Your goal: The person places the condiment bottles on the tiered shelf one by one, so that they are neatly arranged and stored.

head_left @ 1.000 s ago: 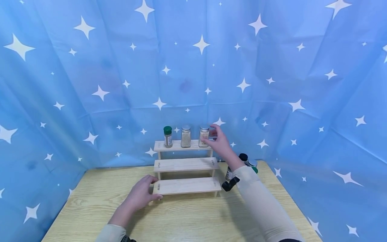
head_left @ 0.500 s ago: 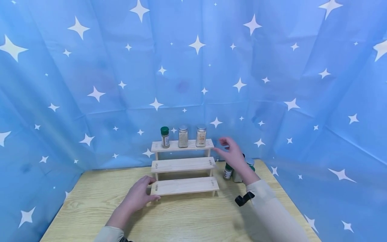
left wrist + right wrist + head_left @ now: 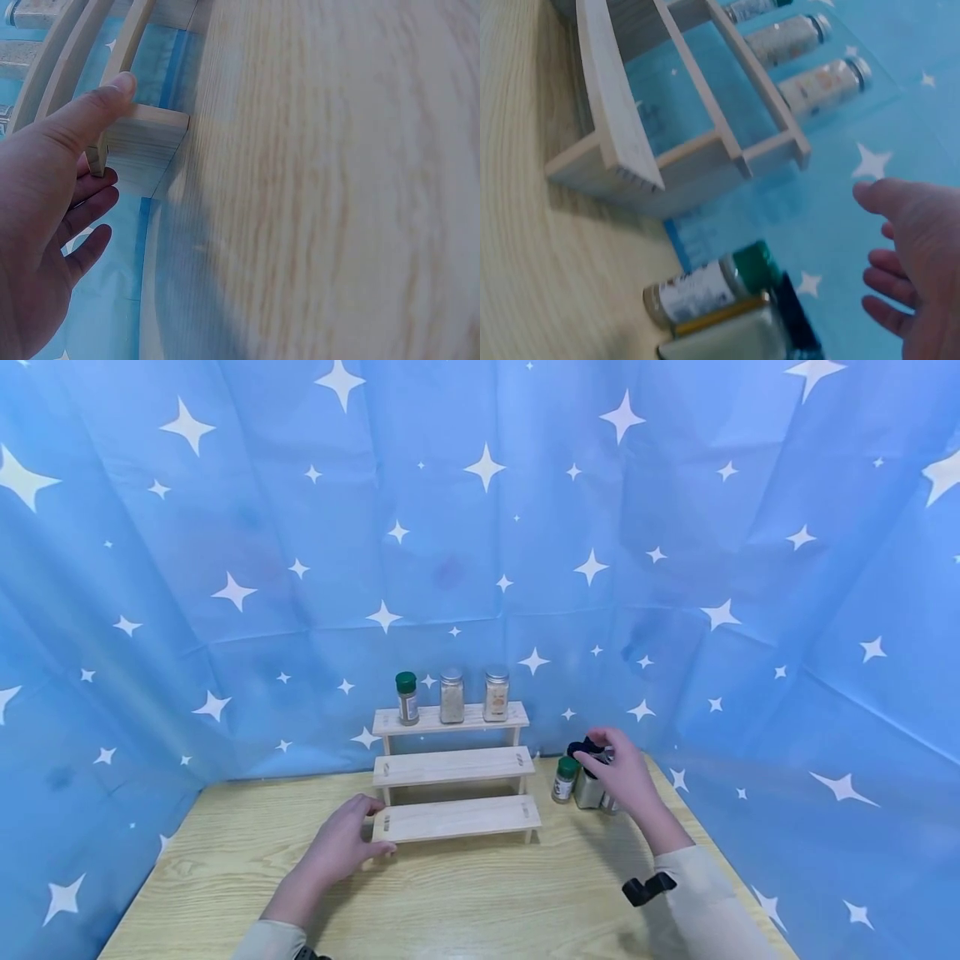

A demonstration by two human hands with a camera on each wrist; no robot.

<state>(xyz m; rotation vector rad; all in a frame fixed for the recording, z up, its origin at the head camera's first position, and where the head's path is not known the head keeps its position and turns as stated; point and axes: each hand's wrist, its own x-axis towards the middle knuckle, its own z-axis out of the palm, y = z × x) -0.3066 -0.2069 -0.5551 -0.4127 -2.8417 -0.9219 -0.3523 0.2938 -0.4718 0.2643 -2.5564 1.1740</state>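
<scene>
At the left we see the left hand (image 3: 341,843) pinching the end of the lowest board of a three-tier wooden rack (image 3: 457,821), thumb over its edge and fingers behind, which we read as steadying it. On the top tier, from the left, stand a green-capped spice jar (image 3: 407,702), a silver-lidded glass jar (image 3: 452,699) and a second silver-lidded jar (image 3: 496,699), all upright; the two lower tiers are bare. Right of the rack, on the wooden table (image 3: 450,902), another green-capped jar (image 3: 563,781) stands close beside a pale-filled jar (image 3: 588,791), with more partly hidden. Over these the right hand (image 3: 626,777) holds nothing, its thumb and fingers parted; we cannot tell whether it touches a lid. We judge the step to be picking out a further jar, and the next move calls for lowering the fingers around one lid without knocking its neighbours
</scene>
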